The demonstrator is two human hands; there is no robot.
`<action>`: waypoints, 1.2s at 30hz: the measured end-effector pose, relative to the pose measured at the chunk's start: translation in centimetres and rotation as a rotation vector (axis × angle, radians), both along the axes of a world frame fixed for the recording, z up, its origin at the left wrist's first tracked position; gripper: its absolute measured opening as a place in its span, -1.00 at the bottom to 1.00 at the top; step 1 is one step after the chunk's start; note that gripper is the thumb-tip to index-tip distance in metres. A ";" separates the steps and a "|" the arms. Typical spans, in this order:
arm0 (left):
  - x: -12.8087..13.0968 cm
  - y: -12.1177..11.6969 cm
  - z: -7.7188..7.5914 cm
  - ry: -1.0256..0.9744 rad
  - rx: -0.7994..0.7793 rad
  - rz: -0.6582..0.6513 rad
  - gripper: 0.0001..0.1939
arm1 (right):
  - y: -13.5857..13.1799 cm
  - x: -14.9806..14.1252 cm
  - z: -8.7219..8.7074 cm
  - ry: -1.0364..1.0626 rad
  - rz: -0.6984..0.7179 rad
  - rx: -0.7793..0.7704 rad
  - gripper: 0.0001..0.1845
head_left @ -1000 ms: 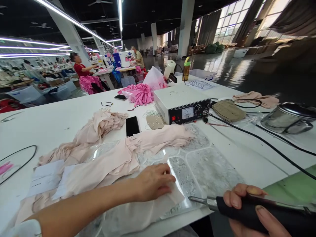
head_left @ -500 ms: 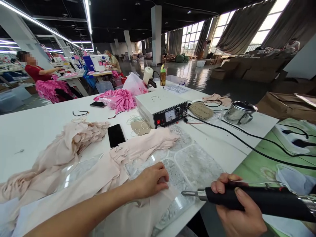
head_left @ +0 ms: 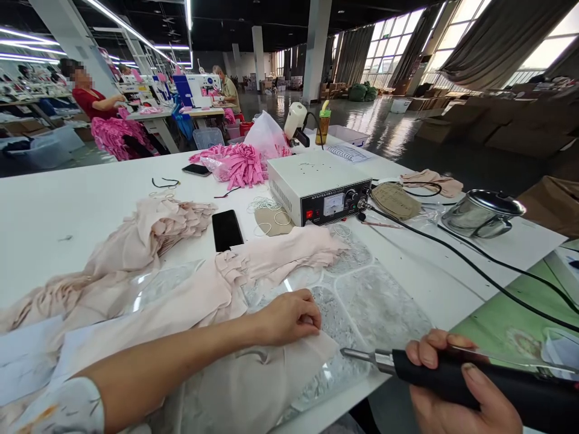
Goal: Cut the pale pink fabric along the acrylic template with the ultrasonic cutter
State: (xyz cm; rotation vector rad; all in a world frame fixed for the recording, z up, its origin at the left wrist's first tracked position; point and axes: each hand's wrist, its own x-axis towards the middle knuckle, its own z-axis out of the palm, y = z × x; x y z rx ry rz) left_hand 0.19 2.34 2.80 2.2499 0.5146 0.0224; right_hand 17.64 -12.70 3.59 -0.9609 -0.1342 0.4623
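My left hand [head_left: 288, 317] rests with curled fingers on a piece of pale pink fabric [head_left: 253, 374], pinching its edge against a scuffed clear mat [head_left: 380, 307]. My right hand [head_left: 456, 392] is wrapped round a black hand tool [head_left: 474, 386] whose metal tip [head_left: 357, 354] points left toward the fabric, a short way from it. A black cable [head_left: 456, 259] runs from the tool's side of the table to a white control box [head_left: 319, 187] with a dial and meter.
Piles of pink fabric pieces [head_left: 149, 235] lie left and centre, with a black phone [head_left: 227, 229] between them. A steel pot [head_left: 482, 214], tan pieces [head_left: 395, 200], bright pink bundles [head_left: 242, 166] and a bottle [head_left: 322, 126] sit farther back. Other people work at sewing tables behind.
The view has swung slightly; my left hand stays on the fabric. My right hand and the tool have shifted a little right and lower in view.
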 end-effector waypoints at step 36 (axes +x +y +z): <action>-0.3 -1.0 -0.1 -0.068 0.553 -0.501 -0.83 | -0.8 -0.2 -1.1 -0.032 0.098 -0.021 -0.77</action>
